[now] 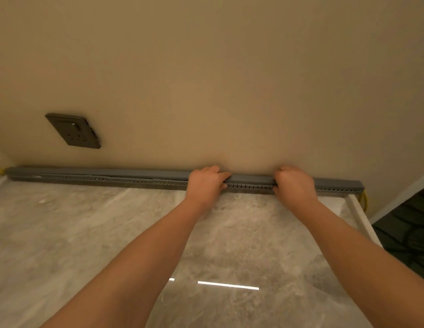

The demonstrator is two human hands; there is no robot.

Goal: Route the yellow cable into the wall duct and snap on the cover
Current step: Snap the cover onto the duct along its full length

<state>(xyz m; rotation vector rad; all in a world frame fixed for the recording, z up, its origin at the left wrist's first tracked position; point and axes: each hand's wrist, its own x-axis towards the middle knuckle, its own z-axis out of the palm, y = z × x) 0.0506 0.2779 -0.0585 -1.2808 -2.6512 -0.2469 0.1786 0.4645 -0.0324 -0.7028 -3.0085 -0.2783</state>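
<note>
At twelve o'clock from me the slotted duct (135,179) is grey; yellow cable (362,200) shows at three, the marbled grey-white counter (88,233) below, beige wall (206,79), dark grey socket (73,130) at ten.

1. Grey marbled countertop (88,233) fills the lower view, glossy, catching a bright white strip of reflected light near the front
2. At its back edge, the long grey slotted wall duct (111,179) sits on it, running along the beige wall
3. A pale raised rim (362,223) borders the counter's right side
4. Both forearms reach over the surface; whether they touch it is unclear
</note>
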